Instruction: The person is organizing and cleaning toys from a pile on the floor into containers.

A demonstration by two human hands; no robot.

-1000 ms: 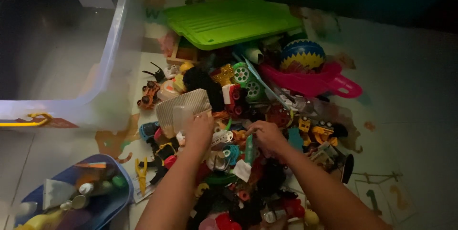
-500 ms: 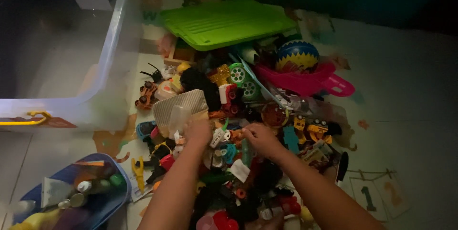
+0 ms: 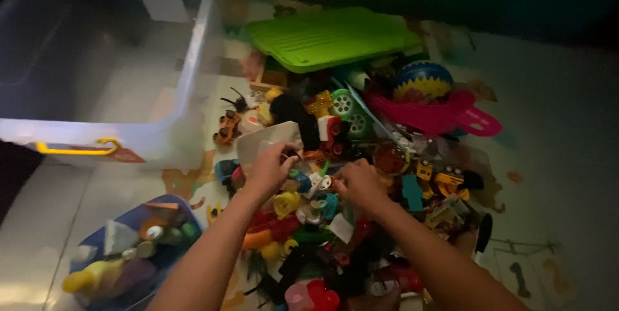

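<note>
A: Left hand (image 3: 267,170), mid-frame: grip clenched on the pale ribbed piece (image 3: 265,141) at the toy pile's (image 3: 361,175) left edge. Right hand (image 3: 360,184) dead centre, fingers curled into the toys; can't tell what it holds.

B: We'd lift straight up so nothing snags; clear bin (image 3: 122,85) sits upper left.

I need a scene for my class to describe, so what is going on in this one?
A person kneels or leans over a heap of small toys on the floor in dim light. The left hand grips the edge of a pale ribbed piece, while the right hand rests in the middle of the pile, fingers among small parts. A large clear bin stands to the left, a green lid lies behind the pile, and a blue tub holding odds and ends sits near the left arm.
</note>
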